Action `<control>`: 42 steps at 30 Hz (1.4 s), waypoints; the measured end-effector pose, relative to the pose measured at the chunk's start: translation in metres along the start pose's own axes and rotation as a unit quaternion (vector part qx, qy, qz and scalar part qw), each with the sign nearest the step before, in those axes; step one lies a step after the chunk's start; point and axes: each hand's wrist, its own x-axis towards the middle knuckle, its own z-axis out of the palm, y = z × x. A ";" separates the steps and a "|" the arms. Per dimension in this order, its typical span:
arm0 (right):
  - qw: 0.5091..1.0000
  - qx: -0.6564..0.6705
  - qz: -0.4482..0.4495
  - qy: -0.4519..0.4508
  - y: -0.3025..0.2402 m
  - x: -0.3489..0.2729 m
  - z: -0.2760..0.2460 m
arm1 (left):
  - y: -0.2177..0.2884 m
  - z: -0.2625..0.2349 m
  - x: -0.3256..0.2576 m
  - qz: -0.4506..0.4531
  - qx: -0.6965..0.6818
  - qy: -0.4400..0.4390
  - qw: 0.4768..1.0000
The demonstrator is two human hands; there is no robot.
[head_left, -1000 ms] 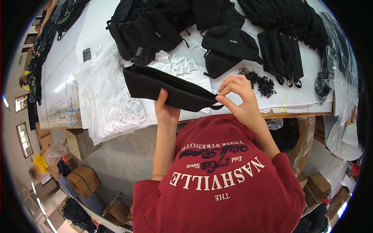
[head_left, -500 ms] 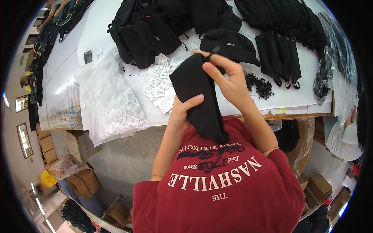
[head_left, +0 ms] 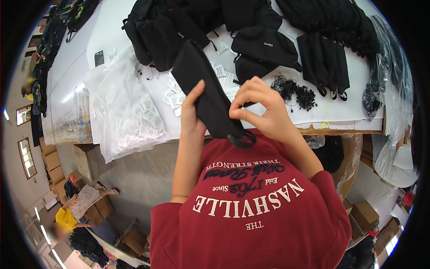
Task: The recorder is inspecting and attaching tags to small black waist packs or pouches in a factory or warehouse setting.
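Observation:
A slim black fabric pouch [head_left: 201, 85] is held up tilted in front of my chest, over the near table edge. My left hand [head_left: 193, 114] grips it from the left side, thumb laid across its face. Along the pouch's right edge, my right hand [head_left: 260, 105] is closed in a pinch on a small dark zipper pull [head_left: 247, 104], mostly hidden by the fingers. From the pouch's lower end hangs a black strap loop [head_left: 243, 141]. Behind the pouch lie loose white printed labels [head_left: 174, 94], and to the right of them a pile of small black cord pulls [head_left: 291, 92].
Black bags [head_left: 174, 31] are heaped at the back, with flat black pouches [head_left: 266, 49] and more pouches [head_left: 324, 62] to the right. A clear plastic bag of labels [head_left: 127, 107] hangs over the table edge at left, near a phone [head_left: 99, 58]. Another person [head_left: 67, 217] is at far lower left.
My right hand has moved from the pouch's top end down its right edge toward the lower end. The pouch has tipped and shifted left, showing its loop.

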 end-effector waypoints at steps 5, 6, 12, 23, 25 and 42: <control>0.999 0.022 0.014 -0.028 0.001 -0.012 -0.001 | 0.011 -0.003 0.003 0.015 -0.015 -0.015 1.000; 0.999 0.018 0.013 -0.047 0.001 -0.010 -0.004 | 0.012 -0.004 0.005 0.015 -0.016 -0.014 1.000; 0.955 -0.281 -0.083 0.036 -0.016 -0.003 -0.003 | 0.007 0.018 0.002 0.041 0.079 0.105 0.991; 0.997 -0.060 0.035 -0.030 0.003 -0.007 -0.029 | 0.009 -0.020 -0.021 0.315 0.552 0.057 0.770; 0.998 -0.015 0.049 -0.032 0.004 -0.010 -0.035 | 0.017 -0.012 -0.028 0.276 0.415 -0.037 0.866; 0.740 -0.416 0.017 0.529 0.050 -0.094 -0.194 | 0.019 -0.072 -0.014 0.203 0.773 0.173 0.576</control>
